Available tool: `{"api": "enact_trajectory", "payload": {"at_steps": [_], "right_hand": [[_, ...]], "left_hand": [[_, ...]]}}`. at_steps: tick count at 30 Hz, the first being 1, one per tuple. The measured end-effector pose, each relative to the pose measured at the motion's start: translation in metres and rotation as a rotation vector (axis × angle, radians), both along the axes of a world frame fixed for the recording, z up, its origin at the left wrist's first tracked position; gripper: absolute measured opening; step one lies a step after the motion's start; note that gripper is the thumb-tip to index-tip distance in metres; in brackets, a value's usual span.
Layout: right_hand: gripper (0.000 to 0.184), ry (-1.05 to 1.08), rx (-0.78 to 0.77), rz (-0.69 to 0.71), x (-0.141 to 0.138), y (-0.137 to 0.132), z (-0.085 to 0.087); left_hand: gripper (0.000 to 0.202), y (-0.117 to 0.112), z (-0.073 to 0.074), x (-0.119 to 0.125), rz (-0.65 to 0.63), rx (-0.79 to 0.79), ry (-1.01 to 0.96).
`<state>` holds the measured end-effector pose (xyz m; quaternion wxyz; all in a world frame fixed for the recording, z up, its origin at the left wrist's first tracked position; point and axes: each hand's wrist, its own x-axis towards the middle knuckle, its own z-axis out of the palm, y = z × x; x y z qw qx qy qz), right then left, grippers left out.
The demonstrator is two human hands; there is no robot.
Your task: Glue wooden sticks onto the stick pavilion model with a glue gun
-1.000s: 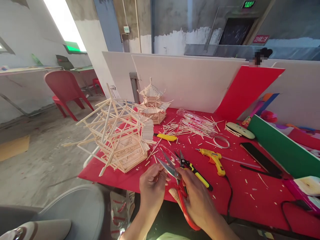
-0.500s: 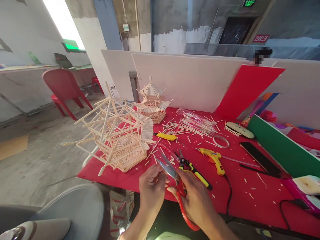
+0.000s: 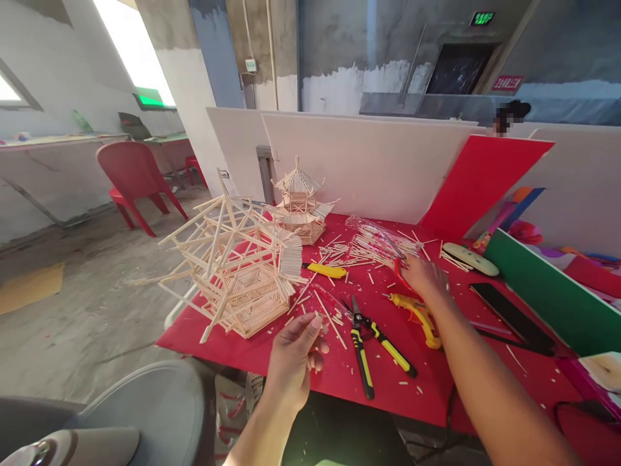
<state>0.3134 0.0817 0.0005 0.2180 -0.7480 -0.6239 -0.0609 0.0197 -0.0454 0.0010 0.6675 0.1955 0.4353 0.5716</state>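
Note:
My left hand [image 3: 292, 353] pinches a thin wooden stick [image 3: 330, 320] above the front edge of the red table [image 3: 310, 369]. My right hand [image 3: 427, 277] reaches across to the far middle of the table and grips the red-handled scissors [image 3: 395, 259] beside a pile of sticks and a clear plastic bag [image 3: 376, 241]. Below my right forearm lies a yellow glue gun [image 3: 414, 312]. A large stick-built frame model [image 3: 237, 268] stands at the table's left end, and a smaller stick pavilion [image 3: 298, 202] stands behind it.
Yellow-and-black cutters [image 3: 369, 340] lie open near the front edge. A yellow utility knife [image 3: 326, 270], a wire ring, a pale case [image 3: 469, 257] and a black phone [image 3: 514, 317] lie farther back. White, red and green boards wall the table. A red chair [image 3: 133, 178] stands at left.
My right hand has carried the red-handled scissors from near my left hand out to the stick pile at the far middle. My left hand stays put, still pinching a stick.

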Motion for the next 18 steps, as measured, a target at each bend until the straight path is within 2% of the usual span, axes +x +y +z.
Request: {"api": "enact_trajectory", "payload": {"at_steps": [2, 4, 6, 9, 11, 13, 15, 18], "right_hand": [[0.05, -0.025, -0.086, -0.019, 0.019, 0.019, -0.004], [0.046, -0.047, -0.136, -0.043, 0.031, 0.018, -0.008], [0.047, -0.057, -0.14, -0.067, 0.039, -0.003, -0.013], [0.044, -0.028, -0.197, -0.121, 0.046, -0.058, -0.027], [0.045, 0.106, -0.395, -0.177, 0.047, -0.096, -0.041], [0.042, 0.273, -0.443, -0.182, 0.045, -0.12, -0.057], [0.041, 0.367, -0.402, -0.191, 0.043, -0.127, -0.07], [0.043, 0.433, -0.371, -0.193, 0.044, -0.113, -0.077]], "left_hand": [[0.031, 0.002, 0.002, -0.003, 0.001, -0.004, -0.083], [0.032, 0.005, 0.004, -0.006, 0.023, 0.0, -0.138], [0.034, 0.008, 0.007, -0.006, 0.048, -0.012, -0.179], [0.035, 0.012, 0.009, -0.007, 0.071, -0.035, -0.228], [0.035, 0.016, 0.009, -0.007, 0.065, -0.055, -0.254], [0.036, 0.019, 0.01, -0.007, 0.057, -0.071, -0.268], [0.037, 0.021, 0.011, -0.007, 0.053, -0.077, -0.268], [0.036, 0.023, 0.014, -0.006, 0.041, -0.083, -0.267]]}}
